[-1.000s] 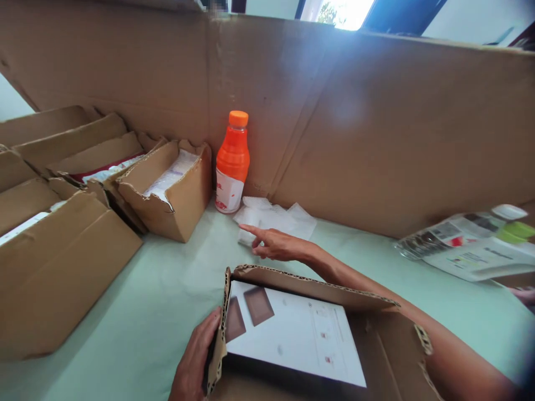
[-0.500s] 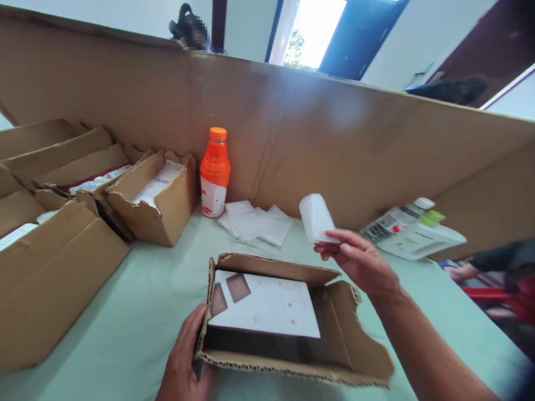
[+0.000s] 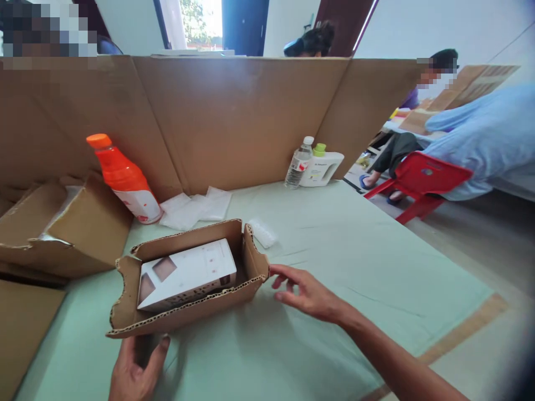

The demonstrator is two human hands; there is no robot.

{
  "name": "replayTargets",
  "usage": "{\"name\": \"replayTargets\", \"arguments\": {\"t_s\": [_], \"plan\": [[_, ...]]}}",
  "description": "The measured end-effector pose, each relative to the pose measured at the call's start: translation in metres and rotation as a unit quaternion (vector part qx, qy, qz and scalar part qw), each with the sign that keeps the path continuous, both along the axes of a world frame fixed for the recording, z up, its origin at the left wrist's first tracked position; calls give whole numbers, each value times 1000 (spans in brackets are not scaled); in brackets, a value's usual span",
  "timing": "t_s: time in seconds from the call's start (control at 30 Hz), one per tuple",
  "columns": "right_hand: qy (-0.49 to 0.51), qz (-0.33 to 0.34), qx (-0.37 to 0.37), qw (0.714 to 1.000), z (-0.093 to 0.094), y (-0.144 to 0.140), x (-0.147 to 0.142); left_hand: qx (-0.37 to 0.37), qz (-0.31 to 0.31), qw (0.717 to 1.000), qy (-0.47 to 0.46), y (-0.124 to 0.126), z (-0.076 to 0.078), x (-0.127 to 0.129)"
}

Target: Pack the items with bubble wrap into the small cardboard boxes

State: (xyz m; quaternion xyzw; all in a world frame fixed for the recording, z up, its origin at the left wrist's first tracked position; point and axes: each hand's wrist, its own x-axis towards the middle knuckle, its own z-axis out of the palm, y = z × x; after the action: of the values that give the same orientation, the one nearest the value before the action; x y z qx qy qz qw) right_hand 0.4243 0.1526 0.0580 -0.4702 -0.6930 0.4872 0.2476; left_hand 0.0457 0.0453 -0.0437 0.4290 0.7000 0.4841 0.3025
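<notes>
A torn, open brown cardboard box (image 3: 188,278) holding a white carton (image 3: 188,273) is set on the pale green table (image 3: 334,267). Its near edge is touched from below by the left hand (image 3: 136,370), grip loose. The right hand (image 3: 307,292), fingers spread and empty, is held just beside the box's right end.

The one camera sits on my head, looking forward and down across the tabletop (image 3: 334,250), close over my left hand (image 3: 134,373) and right hand (image 3: 307,292). It faces the cardboard wall (image 3: 234,117) ahead. The edges bend and blur, so the far right is perhaps floor.
</notes>
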Motion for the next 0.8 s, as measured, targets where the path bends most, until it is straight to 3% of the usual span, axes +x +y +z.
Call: {"name": "replayTargets", "arguments": {"t_s": [0.1, 0.23, 0.4, 0.47, 0.53, 0.6, 0.67, 0.73, 0.8], "plan": [[1, 31, 33, 999, -7, -7, -28, -16, -4, 1000, -7, 2, 9, 5], [22, 6, 53, 998, -17, 3, -54, -27, -2, 1000, -9, 32, 23, 10], [-16, 1, 96, 995, -22, 22, -58, 8, -2, 999, 31, 70, 29, 11], [-81, -12, 197, 977, -22, 28, -46, 8, -6, 1000, 30, 71, 25, 11], [-176, -41, 306, 935, -22, 38, -31, 10, -6, 1000, 15, 67, 19, 12], [-256, -64, 345, 901, -26, 53, -18, 16, -5, 1000, -1, 63, 15, 13], [-251, -77, 314, 912, -32, 71, -13, 26, -4, 1000, -14, 63, 13, 13], [-160, -107, 258, 947, -39, 88, -13, 36, -6, 999, -37, 65, 14, 13], [-67, -155, 219, 961, -42, 97, -14, 49, -7, 996, -71, 65, 18, 13]]}}
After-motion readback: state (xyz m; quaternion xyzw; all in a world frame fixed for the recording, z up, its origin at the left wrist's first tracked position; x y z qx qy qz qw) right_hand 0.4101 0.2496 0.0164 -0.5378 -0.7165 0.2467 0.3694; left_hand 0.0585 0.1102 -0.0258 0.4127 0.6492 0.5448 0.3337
